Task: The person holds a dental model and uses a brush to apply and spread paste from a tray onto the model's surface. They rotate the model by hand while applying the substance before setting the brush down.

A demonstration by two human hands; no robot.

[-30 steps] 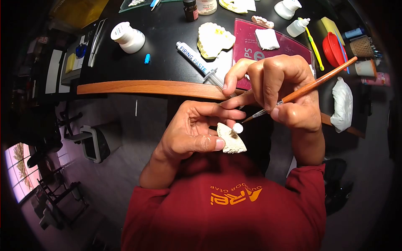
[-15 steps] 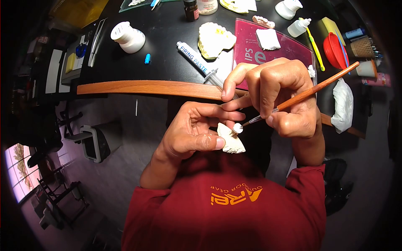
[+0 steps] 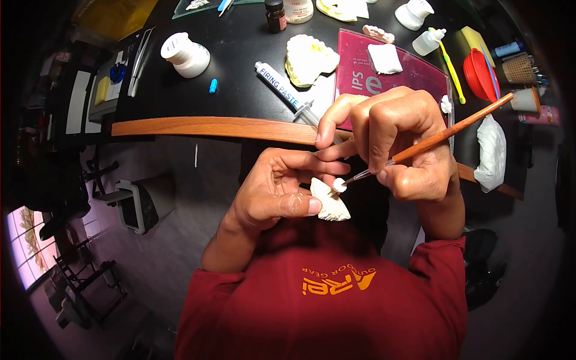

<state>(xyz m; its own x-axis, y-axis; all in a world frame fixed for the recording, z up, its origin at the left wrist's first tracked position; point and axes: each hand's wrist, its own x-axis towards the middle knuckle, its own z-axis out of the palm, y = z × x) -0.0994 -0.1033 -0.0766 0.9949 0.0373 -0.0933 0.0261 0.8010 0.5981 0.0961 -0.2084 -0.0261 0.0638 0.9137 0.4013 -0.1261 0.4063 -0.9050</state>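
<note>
My left hand pinches a cream plaster piece between thumb and fingers, below the table's wooden edge. A small white tooth-like piece stands at the upper right of the plaster. In my right hand is a thin brush with a brown wooden handle, which slants up to the right. The brush's dark tip is at the right side of the small white piece; whether they touch is too small to tell. Fingertips of both hands meet or nearly meet above the piece.
On the black table lie a firing paste syringe, a yellowish dental cast, a magenta plate bearing a white block, a white jar, a blue cap, a red bowl and a crumpled tissue.
The view has shifted slightly. The brush handle and tip have moved very slightly against the small white piece; both hands keep their grips.
</note>
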